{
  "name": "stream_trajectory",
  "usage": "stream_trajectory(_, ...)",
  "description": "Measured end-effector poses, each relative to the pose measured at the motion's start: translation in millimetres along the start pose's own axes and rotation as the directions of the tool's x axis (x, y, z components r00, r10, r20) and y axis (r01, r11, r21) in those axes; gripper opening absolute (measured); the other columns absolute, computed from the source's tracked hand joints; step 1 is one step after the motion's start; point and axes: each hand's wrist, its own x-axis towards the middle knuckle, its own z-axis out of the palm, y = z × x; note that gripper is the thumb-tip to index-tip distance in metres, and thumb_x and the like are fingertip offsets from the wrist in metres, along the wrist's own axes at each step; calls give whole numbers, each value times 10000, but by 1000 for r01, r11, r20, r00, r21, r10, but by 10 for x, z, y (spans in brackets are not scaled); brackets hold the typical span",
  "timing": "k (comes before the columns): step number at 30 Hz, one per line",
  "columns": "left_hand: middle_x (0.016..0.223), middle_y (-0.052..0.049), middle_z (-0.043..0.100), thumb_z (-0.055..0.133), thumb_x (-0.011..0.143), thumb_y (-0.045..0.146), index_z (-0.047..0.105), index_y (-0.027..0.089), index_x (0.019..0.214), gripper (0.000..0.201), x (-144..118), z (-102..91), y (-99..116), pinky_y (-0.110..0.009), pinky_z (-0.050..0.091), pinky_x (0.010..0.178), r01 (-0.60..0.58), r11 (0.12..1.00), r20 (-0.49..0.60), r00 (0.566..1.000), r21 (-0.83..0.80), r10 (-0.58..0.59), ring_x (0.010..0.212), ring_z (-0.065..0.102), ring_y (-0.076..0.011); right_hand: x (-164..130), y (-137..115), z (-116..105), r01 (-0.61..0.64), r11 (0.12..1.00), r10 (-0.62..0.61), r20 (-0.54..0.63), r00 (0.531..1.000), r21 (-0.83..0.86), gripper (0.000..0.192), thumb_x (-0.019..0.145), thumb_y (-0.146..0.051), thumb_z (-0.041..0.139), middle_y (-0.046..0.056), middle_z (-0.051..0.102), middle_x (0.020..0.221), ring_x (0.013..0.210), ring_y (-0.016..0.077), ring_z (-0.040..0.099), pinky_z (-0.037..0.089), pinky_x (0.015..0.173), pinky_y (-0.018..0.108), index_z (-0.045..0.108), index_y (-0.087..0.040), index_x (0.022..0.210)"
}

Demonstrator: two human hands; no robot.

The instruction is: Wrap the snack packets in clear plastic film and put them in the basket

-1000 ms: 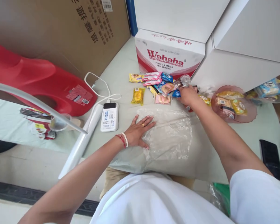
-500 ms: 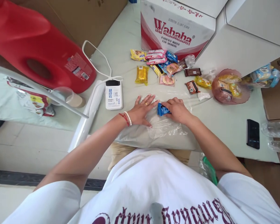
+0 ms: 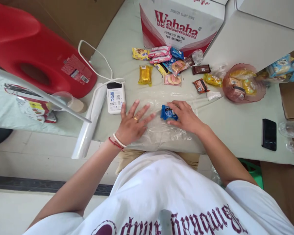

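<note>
A clear plastic bag (image 3: 159,130) lies flat and wrinkled on the table in front of me. On it rests a small blue snack packet (image 3: 168,113). My right hand (image 3: 186,116) has the packet's right side between thumb and fingers, partly covering it. Spread wide, my left hand (image 3: 134,125) is at the bag's left side with nothing in it, the fingers pointing toward the packet. Beyond the bag are a yellow snack packet (image 3: 145,75) and a pink-edged wrapped biscuit (image 3: 172,79).
A white power bank (image 3: 116,99) with a cable and a plastic roll (image 3: 89,127) lie left. Several snacks sit before the Wahaba-style water carton (image 3: 178,29). A pink glass bowl (image 3: 259,89) of snacks and a phone (image 3: 269,134) are right; a red jug (image 3: 54,42) stands left.
My left hand has moved left, away from the blue packet, with its fingers spread. The right hand's fingers have loosened a little, so more of the packet shows. The view has shifted slightly.
</note>
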Motion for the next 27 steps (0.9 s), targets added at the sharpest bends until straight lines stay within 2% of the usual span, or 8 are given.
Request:
stream_trajectory(2, 1648, 35, 446, 567, 925, 264, 414, 494, 1549, 682, -56, -28, 31, -693, -125, 1248, -136, 990, 62, 988, -46, 138, 1617, 184, -340, -254, 23, -76, 23, 995, -15, -80, 997, 100, 643, 992, -524, 568, 173, 508, 1479, 1343, 337, 458, 388, 1125, 514, 449, -222, 1547)
stream_trajectory(5, 1582, -43, 538, 530, 940, 301, 439, 373, 1565, 636, -142, -11, -1, -619, -21, 1304, -276, 941, 154, 939, -194, 307, 1525, 410, -300, -724, 87, -37, 57, 972, -45, -57, 997, 228, 528, 981, -519, 597, 151, 575, 1394, 1287, 316, 529, 463, 1088, 510, 546, -267, 1442)
stream_trajectory(8, 1640, -151, 439, 594, 917, 551, 497, 237, 1528, 694, -217, 66, -76, -593, 28, 1311, -264, 935, 181, 933, -239, 310, 1518, 414, -339, -1113, 155, 220, 29, 965, -21, -33, 999, 262, 416, 966, -466, 635, 138, 597, 1386, 1307, 328, 533, 487, 1077, 549, 627, -285, 1340)
stream_trajectory(11, 1578, -125, 531, 518, 988, 538, 687, 244, 1249, 428, -227, 135, -123, -562, 56, 1311, -225, 938, 159, 949, -262, 272, 1486, 467, -292, -1275, 196, 447, -34, 957, 79, -145, 986, 287, 240, 1016, -330, 544, 110, 672, 1279, 1243, 299, 590, 492, 1068, 557, 709, -301, 1188)
stream_trajectory(14, 1359, -84, 711, 369, 1058, 380, 702, 243, 1064, 360, -132, 135, -123, -503, 213, 1283, -128, 926, 71, 984, -356, 163, 1310, 630, -212, -1220, 223, 396, -31, 921, 116, -198, 973, 390, 208, 1019, -298, 542, 80, 728, 1135, 1099, 256, 654, 536, 992, 490, 732, -305, 1103)
stream_trajectory(18, 989, -72, 775, 376, 1038, 432, 660, 222, 980, 359, 138, 64, -83, -429, 463, 1057, 33, 896, -76, 994, -442, -74, 955, 702, -214, -964, 331, 39, -65, 839, 187, -175, 967, 541, 177, 1005, -349, 599, 42, 736, 945, 886, 193, 678, 545, 856, 357, 741, -269, 1072)
stream_trajectory(23, 721, -24, 660, 445, 988, 470, 605, 218, 833, 336, 519, 107, -43, -343, 457, 777, 297, 852, -179, 897, -431, -403, 720, 603, -199, -467, 695, -147, -261, 737, 387, -73, 919, 624, 334, 953, -493, 620, 21, 683, 792, 723, 168, 628, 507, 715, 295, 741, -198, 1051)
stream_trajectory(27, 689, -16, 608, 519, 928, 408, 580, 213, 772, 257, 674, 240, 4, -315, 386, 675, 433, 813, -202, 821, -388, -534, 687, 561, -192, -152, 828, -155, -383, 847, 449, -112, 886, 368, 307, 925, -395, 605, 89, 690, 895, 807, 224, 619, 514, 773, 364, 745, -151, 1047)
